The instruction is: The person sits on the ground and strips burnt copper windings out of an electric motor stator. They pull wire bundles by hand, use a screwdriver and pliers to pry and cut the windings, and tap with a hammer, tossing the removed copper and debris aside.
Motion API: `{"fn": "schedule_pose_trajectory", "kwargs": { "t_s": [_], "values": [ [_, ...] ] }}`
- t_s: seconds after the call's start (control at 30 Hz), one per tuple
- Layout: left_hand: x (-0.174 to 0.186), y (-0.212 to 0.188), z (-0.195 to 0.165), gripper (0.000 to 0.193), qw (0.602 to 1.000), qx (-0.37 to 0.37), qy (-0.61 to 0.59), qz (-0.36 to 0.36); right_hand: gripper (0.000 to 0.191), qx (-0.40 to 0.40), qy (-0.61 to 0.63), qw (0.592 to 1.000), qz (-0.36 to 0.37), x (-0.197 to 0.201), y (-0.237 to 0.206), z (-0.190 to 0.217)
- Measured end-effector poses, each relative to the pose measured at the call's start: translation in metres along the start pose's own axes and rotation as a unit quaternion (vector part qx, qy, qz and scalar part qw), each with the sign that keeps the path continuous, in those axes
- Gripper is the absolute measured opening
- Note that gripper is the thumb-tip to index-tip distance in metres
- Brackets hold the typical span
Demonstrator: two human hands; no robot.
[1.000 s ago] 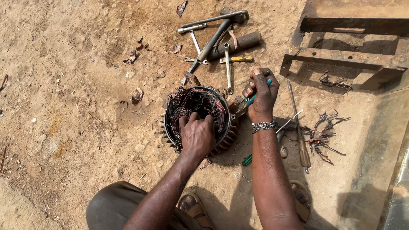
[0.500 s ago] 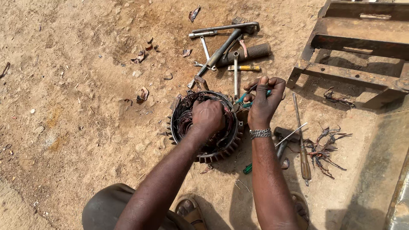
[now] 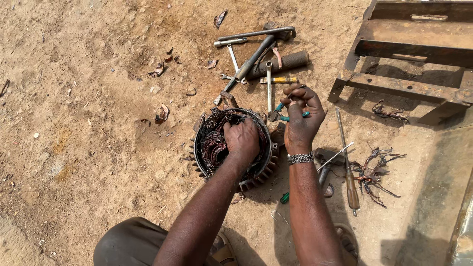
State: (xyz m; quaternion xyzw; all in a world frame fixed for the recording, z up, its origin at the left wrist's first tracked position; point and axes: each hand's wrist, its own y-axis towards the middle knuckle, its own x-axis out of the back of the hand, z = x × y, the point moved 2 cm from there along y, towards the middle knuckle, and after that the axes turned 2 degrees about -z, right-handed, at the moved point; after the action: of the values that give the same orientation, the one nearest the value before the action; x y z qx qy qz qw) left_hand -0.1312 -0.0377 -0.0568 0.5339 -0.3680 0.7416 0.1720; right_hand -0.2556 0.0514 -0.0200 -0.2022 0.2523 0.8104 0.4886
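Motor stator (image 3: 235, 148) is sitting on the dirt ground (image 3: 88, 123). Left hand (image 3: 241, 140) is digging into its copper windings (image 3: 212, 143), grip clenched on the wires. Right hand (image 3: 301, 114) is grasping green-handled pliers (image 3: 283, 114) beside the rim. Loose tools (image 3: 261, 54) are lying just beyond.

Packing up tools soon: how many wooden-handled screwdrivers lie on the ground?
1: the wooden-handled screwdriver lies on the dirt right of the right hand, beside scrap wire. Others may hide under the arms.
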Motion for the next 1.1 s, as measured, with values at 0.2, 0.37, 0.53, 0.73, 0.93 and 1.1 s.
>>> {"fn": "schedule_pose_trajectory", "kwargs": {
  "t_s": [0.2, 0.37, 0.53, 0.73, 0.93, 1.1],
  "values": [
    [-0.001, -0.008, 0.008, 0.04, 0.997, 0.007, -0.072, -0.039, 0.037, -0.046, 0.04, 0.995, 0.079, 0.002, -0.005, 0.003],
    [0.009, -0.016, 0.002, 0.021, 0.998, -0.048, 0.007, -0.028, 0.049, -0.105, 0.083, 0.981, 0.141, 0.004, -0.008, -0.003],
    [0.035, -0.057, 0.007, 0.015, 0.982, -0.039, -0.172, -0.061, 0.047, -0.111, 0.075, 0.975, 0.179, 0.006, -0.012, -0.006],
    [0.053, -0.111, 0.037, 0.014, 0.946, -0.145, -0.288, -0.026, 0.049, -0.14, 0.069, 0.955, 0.25, 0.001, -0.019, -0.017],
    [0.086, -0.056, 0.073, 0.033, 0.858, -0.037, -0.469, -0.204, 0.062, -0.156, 0.066, 0.935, 0.312, 0.001, -0.023, -0.039],
    [0.093, -0.02, 0.054, 0.039, 0.856, -0.084, -0.456, -0.226, 0.072, -0.19, -0.01, 0.915, 0.357, 0.013, -0.02, -0.053]
  ]
}}
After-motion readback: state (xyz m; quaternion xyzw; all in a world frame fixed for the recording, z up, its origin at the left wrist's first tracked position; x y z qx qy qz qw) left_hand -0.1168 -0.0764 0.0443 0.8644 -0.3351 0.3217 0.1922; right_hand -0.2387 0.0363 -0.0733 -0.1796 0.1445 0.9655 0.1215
